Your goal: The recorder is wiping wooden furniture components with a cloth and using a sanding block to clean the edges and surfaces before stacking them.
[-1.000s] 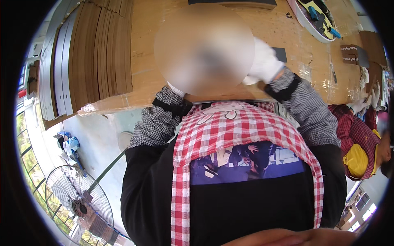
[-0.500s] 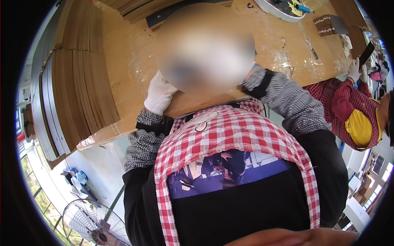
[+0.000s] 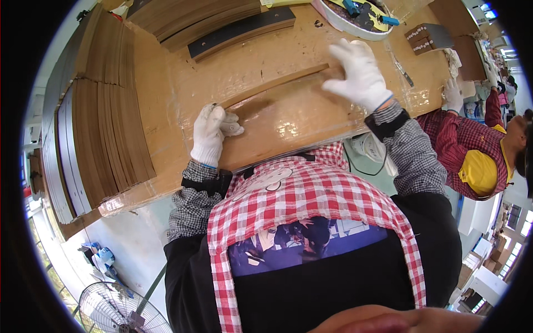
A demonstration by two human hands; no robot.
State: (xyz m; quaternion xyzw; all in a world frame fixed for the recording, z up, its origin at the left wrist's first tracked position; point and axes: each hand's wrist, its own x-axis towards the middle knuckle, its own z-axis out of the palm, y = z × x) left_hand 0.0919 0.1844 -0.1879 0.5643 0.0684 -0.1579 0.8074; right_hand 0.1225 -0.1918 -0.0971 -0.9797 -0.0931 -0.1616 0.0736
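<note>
A long, thin brown board strip (image 3: 275, 84) lies across the wooden table in front of me, seemingly on its narrow edge. At its left end, my left hand (image 3: 209, 132) in a white knitted glove has its fingers curled round the strip. Beyond the strip's right end, my right hand (image 3: 360, 76), gloved the same way, is raised with fingers and thumb spread, holding nothing. Farther back, a short stack of dark-topped strips (image 3: 242, 34) lies on the table.
Tall stacks of brown boards (image 3: 105, 127) line the table's left side. More boards (image 3: 191, 19) lie at the back. A white basin (image 3: 355, 28) holds small tools. A knife (image 3: 403, 72) and dark blocks (image 3: 428, 39) lie right, near a co-worker (image 3: 472, 152). A fan (image 3: 122, 311) stands lower left.
A blurred patch hid most of both hands earlier; now they show. My right hand has moved up and right. The co-worker no longer holds up a dark flat piece.
</note>
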